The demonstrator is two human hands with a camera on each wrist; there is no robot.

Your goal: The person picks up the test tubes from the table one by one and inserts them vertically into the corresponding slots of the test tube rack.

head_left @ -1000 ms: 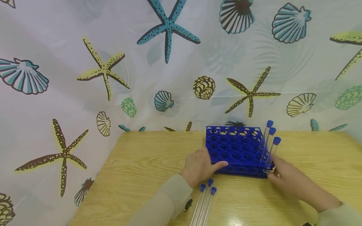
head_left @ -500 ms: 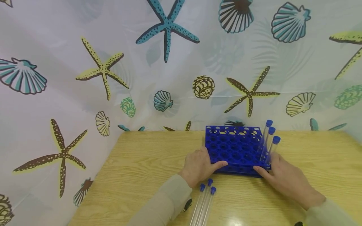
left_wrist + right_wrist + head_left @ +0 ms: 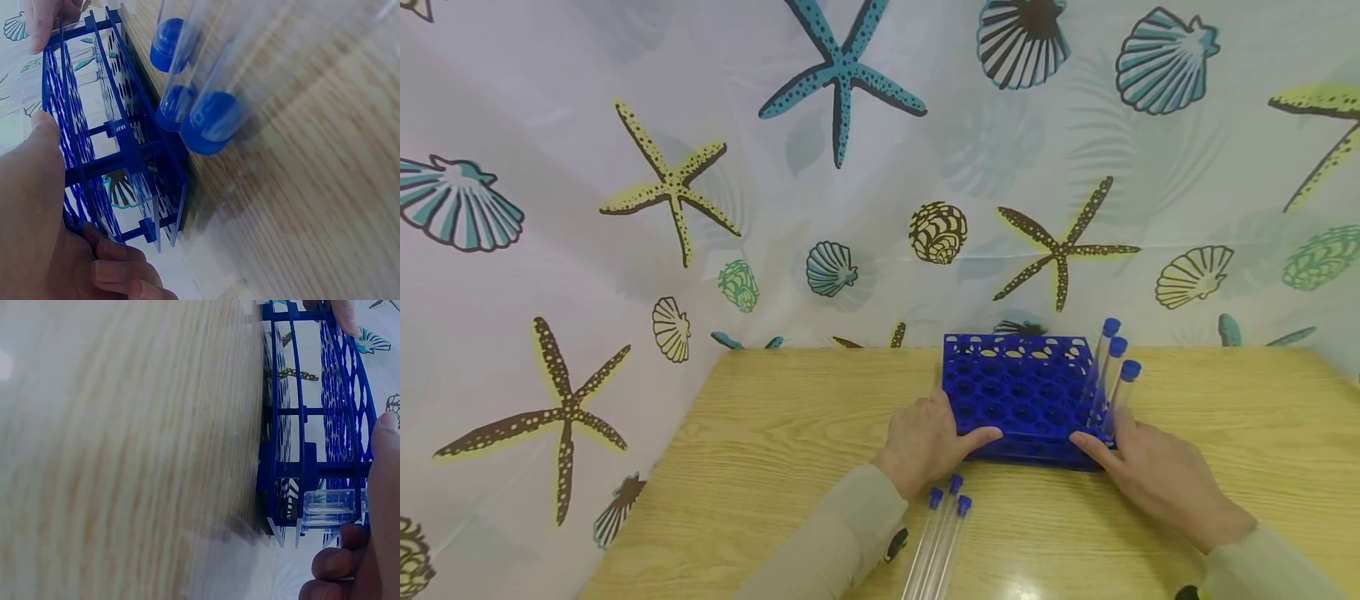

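A blue plastic test tube rack sits upright on the wooden table, gripped at both ends. My left hand holds its left end, thumb along the top front edge and fingers curled round the side. At the right end my right hand has its thumb over the front top edge, its fingers bent by the end wall. Three clear test tubes with blue caps stand in the rightmost column; their rounded bottoms show inside the rack in the right wrist view.
Three more blue-capped test tubes lie side by side on the table, near my left forearm, caps toward the rack. Behind the table hangs a white curtain printed with starfish and shells.
My right hand has shifted left from beside the rack's front right corner, and its thumb now lies on the front edge. The left hand keeps its hold; the lying tubes stay put.
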